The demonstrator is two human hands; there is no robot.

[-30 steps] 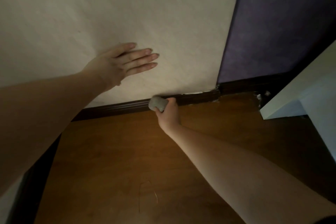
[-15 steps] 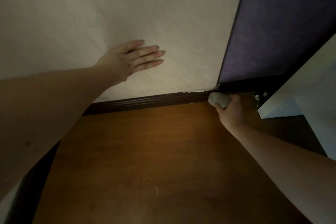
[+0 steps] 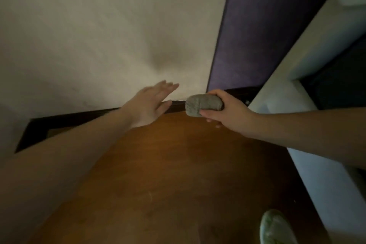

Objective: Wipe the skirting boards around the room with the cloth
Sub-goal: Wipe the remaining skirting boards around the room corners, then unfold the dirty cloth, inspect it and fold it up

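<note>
Low in the head view, a balled grey cloth (image 3: 204, 104) is gripped by the right hand (image 3: 227, 113), with the fingers curled over its top and the thumb pressed beneath it. The cloth is held near the room corner, in front of the dark skirting board (image 3: 79, 118), though contact with the board cannot be made out. The left hand (image 3: 150, 103) is stretched forward with its fingers straight and spread, and nothing is held in it; its fingertips are seen against the cream wall (image 3: 99, 35), just left of the cloth. A purple wall (image 3: 257, 25) is met at the corner. White furniture (image 3: 309, 49) is seen to the right, above the brown wooden floor (image 3: 168, 174). A pale shoe (image 3: 275, 228) is caught at the bottom edge
</note>
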